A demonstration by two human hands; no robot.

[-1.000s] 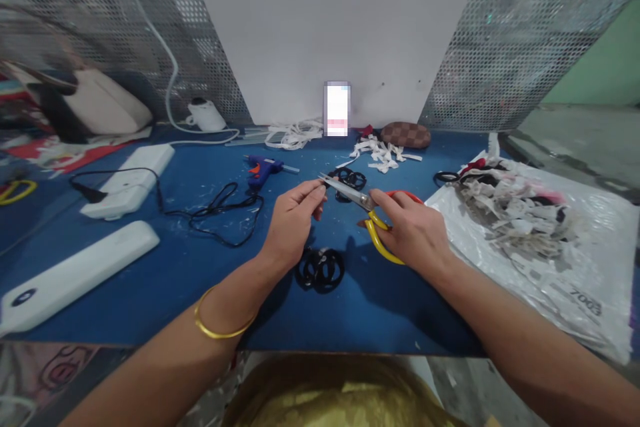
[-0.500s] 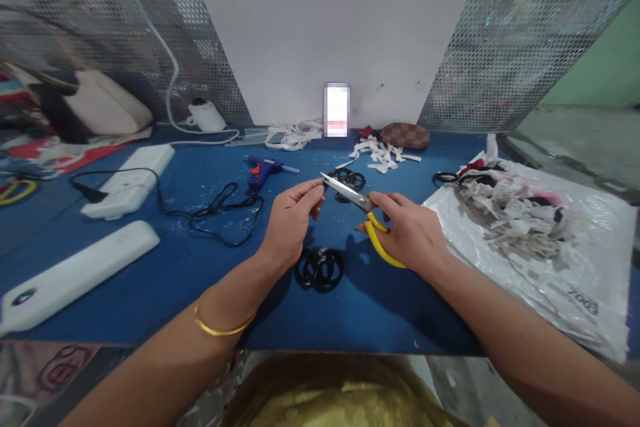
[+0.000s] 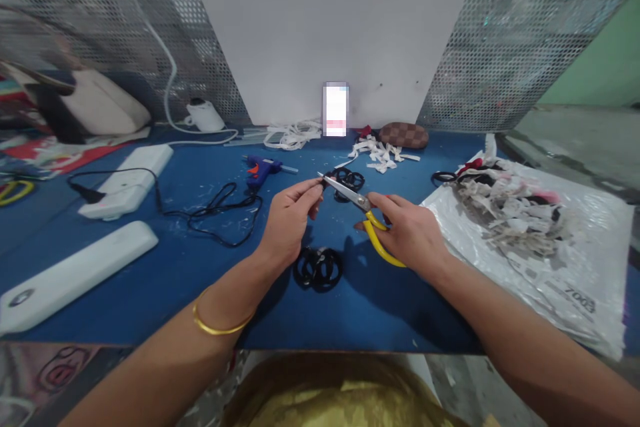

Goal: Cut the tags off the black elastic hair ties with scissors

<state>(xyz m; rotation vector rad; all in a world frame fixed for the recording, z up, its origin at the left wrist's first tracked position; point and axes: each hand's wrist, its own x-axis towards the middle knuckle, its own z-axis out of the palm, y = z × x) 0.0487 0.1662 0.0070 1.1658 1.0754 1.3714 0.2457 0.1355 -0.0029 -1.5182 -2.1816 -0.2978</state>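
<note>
My right hand (image 3: 413, 230) grips a pair of scissors (image 3: 353, 194) with yellow handles, their blades pointing left and looking nearly closed. The tips reach the fingertips of my left hand (image 3: 293, 220), which is closed in a pinch. A small dark bit shows there, but what I pinch is mostly hidden. Just behind the blades lies a group of black hair ties (image 3: 350, 180). Nearer to me, below my left hand, several more black hair ties (image 3: 317, 270) lie in a pile on the blue tabletop (image 3: 380, 320).
At left are a blue glue gun (image 3: 260, 170), its black cord, a power strip (image 3: 127, 180) and a long white device (image 3: 80, 273). White ribbon pieces (image 3: 383, 155), a checkered case (image 3: 404, 135) and a phone (image 3: 336, 110) stand behind. A plastic bag (image 3: 590, 233) bearing fabric pieces lies right.
Both hands and the scissors keep almost the same pose. The whole view has shifted very slightly.
</note>
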